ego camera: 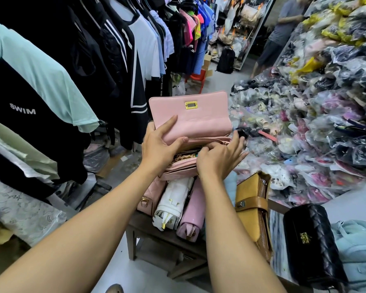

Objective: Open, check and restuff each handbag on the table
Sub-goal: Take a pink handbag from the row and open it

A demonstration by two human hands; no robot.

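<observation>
The left grip (161,144) is clamping the flap of the pink handbag (190,121) open above the table (148,229) while the right grip (218,159), just beside it, is digging inside with its hold hidden, so any tilt could be spilling the chain (181,157) beneath the left grip.

smooth matt pink handbag (190,121) w/ gold metal clasp (191,105), glossy quilted black bag (313,244)

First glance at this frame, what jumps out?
The pink flap handbag with a gold clasp, centre frame: the left hand grips its raised flap while the right hand reaches into the opening. Below right lie a mustard-yellow leather bag and a black quilted bag. A heap of plastic-wrapped goods fills the right side.
</observation>
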